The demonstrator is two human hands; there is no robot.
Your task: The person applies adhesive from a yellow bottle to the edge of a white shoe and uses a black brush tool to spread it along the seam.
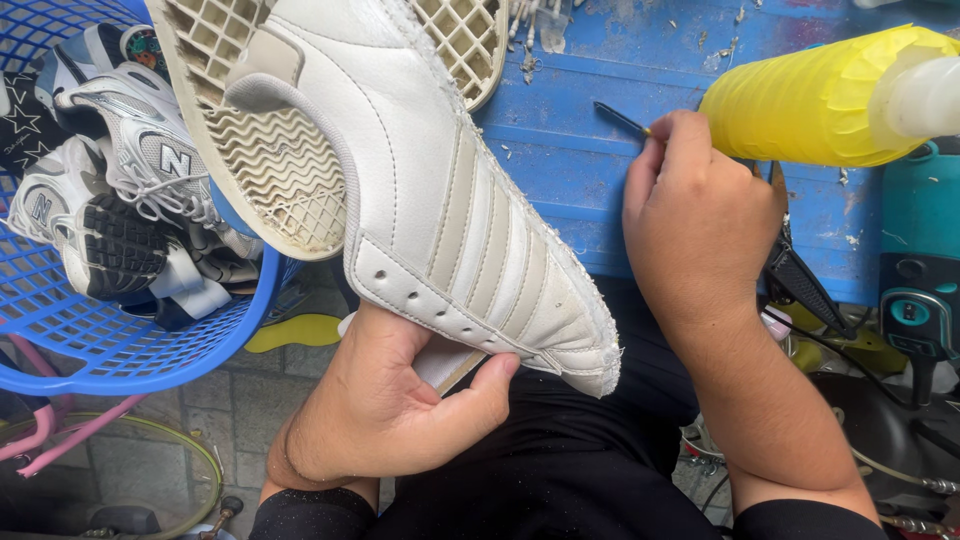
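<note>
My left hand [385, 410] grips a white leather shoe upper [440, 200] from below, thumb pressed on its side near the lace holes. The upper has pale stripes and a frayed lower edge, and it tilts toward the lower right. Behind it lies a cream rubber sole [275, 150] with a waffle pattern, turned tread-side out. My right hand [695, 225] is closed around a thin dark tool [620, 118] whose tip pokes out to the left over the blue workbench [590, 160]. A yellow ribbed bottle [820, 100] sits just beyond that hand.
A blue plastic basket [120, 350] at the left holds several white and grey sneakers [120, 180]. A teal power tool [920, 280] stands at the right edge, with black cables and scissors handles [800, 280] beside it. Scraps litter the bench.
</note>
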